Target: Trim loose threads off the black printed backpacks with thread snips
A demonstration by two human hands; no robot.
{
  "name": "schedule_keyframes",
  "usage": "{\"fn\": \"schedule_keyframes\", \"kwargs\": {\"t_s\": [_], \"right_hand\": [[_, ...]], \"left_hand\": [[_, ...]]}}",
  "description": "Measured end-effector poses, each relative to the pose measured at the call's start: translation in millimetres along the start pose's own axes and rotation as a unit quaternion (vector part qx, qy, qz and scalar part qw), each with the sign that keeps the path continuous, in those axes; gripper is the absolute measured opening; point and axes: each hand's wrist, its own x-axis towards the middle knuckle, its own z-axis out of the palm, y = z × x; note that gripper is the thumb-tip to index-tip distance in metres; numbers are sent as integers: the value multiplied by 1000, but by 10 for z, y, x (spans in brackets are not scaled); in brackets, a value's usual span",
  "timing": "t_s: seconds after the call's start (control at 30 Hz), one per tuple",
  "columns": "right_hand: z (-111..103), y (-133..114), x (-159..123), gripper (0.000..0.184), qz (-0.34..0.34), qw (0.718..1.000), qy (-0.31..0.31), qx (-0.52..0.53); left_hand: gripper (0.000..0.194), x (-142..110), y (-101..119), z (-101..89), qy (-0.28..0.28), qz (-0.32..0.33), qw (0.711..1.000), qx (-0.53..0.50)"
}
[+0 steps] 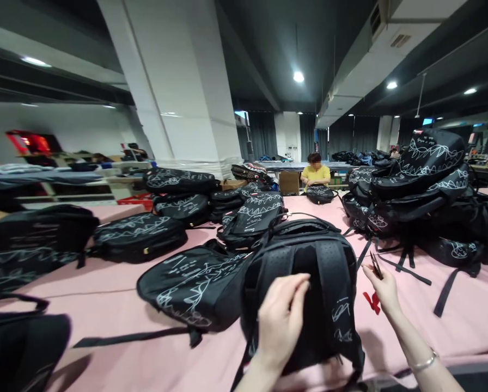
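The left hand (pixel 282 316), fingertips together, apparently checks the near backpack (pixel 319 310); cutting would need the snips (pixel 376 265) clasped in the right hand (pixel 386 291) closer.

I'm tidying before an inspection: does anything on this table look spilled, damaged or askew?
Nothing looks spilled or plainly damaged. Slightly untidy: a loose black strap trails across the pink cloth, and the top bag at picture right sits tilted.
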Motion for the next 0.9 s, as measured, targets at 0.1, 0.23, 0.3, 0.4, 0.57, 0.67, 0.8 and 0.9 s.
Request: {"fn": "schedule_keyframes", "kwargs": {"t_s": [0.1, 0.23, 0.3, 0.4, 0.57, 0.67, 0.8, 0.9], "right_hand": [[-89, -118, 80, 34, -4, 1000, -17, -26], [-69, -384, 17, 36, -67, 993, -55, -76], [-4, -548, -46, 34, -103, 987, -83, -97], [146, -801, -136, 28, -156, 973, -141, -95], [464, -1145, -174, 20, -237, 940, -221, -106], [649, -1252, -159, 12, -297, 914, -234, -147], [844, -1300, -164, 5, -332, 893, -229, -199], [925, -1317, -175, 4, -334, 887, -226, -223]], "left_hand": [[19, 246, -99, -156, 130, 45, 984, 110], [26, 548, -275, -375, 116, 38, 971, 207], [27, 647, -344, -466, 55, -16, 980, 189], [25, 756, -383, -555, -48, -94, 986, 129], [12, 912, -299, -557, -135, -82, 976, 153], [13, 956, -294, -484, -156, -54, 967, 192], [19, 906, -352, -374, -104, -31, 971, 211], [20, 843, -378, -335, -59, -31, 980, 186]]}}
